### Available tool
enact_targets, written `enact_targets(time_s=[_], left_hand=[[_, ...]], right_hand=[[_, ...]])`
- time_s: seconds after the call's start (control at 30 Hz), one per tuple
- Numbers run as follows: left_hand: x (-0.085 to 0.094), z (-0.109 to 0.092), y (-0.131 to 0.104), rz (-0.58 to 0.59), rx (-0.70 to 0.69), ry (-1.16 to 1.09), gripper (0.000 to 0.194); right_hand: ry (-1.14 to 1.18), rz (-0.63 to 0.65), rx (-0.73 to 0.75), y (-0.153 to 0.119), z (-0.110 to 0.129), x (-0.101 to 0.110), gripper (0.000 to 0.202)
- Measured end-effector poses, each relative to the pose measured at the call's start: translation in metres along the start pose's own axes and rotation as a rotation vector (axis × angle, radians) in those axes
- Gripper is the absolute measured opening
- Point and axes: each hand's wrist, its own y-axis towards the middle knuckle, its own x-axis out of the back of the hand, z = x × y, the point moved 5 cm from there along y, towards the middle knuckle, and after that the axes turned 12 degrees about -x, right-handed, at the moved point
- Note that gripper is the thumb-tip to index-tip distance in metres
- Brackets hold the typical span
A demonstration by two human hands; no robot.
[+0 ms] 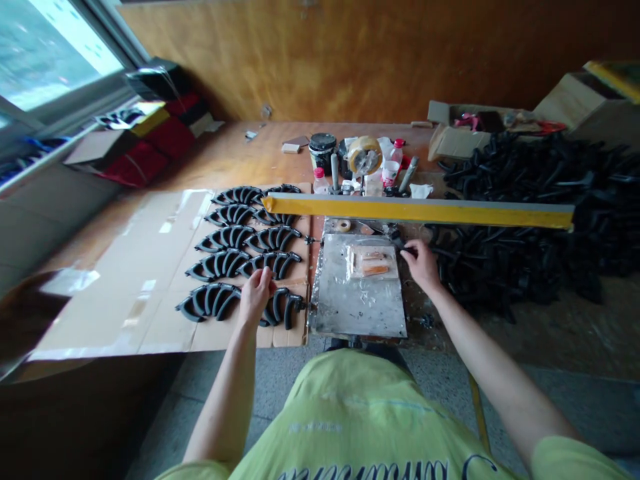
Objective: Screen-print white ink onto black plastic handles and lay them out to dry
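My left hand (pixel 256 293) is closed in a pinch over the cardboard on the left. A thin light-brown stick (pixel 290 285) juts from its fingertips to the right. Beneath and around that hand, black curved handle-like parts (pixel 220 265) lie in several neat rows. My right hand (pixel 424 268) is closed on a black plastic part (pixel 399 241) at the right edge of the grey metal plate (pixel 357 310); the fingers hide some of it. On the plate sits a clear plastic packet (pixel 373 261) with orange-brown pieces.
A yellow and grey bar (pixel 420 211) crosses above the bench. Behind it stand a tape roll (pixel 365 157), a black tub (pixel 323 153) and small bottles. A large heap of black parts (pixel 520 267) fills the right side. Flattened cardboard (pixel 125 280) covers the left.
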Motion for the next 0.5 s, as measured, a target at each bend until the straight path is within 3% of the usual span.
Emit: enact_targets(time_s=[0.13,0.27,0.37,0.5], left_hand=[[-0.042,-0.088,0.021,0.04,-0.243,-0.284,0.039],[-0.06,-0.148,0.034,0.019,-0.403,-0.442,0.043],[-0.068,-0.164,0.038,0.049,-0.436,-0.479,0.049],[-0.07,-0.159,0.03,0.111,-0.411,-0.492,0.049]], right_hand=[[-0.113,0.272,0.379,-0.029,0.047,-0.05,0.026],[-0.227,0.284,0.462,-0.039,0.052,-0.071,0.032],[-0.297,0.275,0.465,-0.043,0.053,-0.071,0.035],[-0.299,0.298,0.371,-0.039,0.049,-0.051,0.037]])
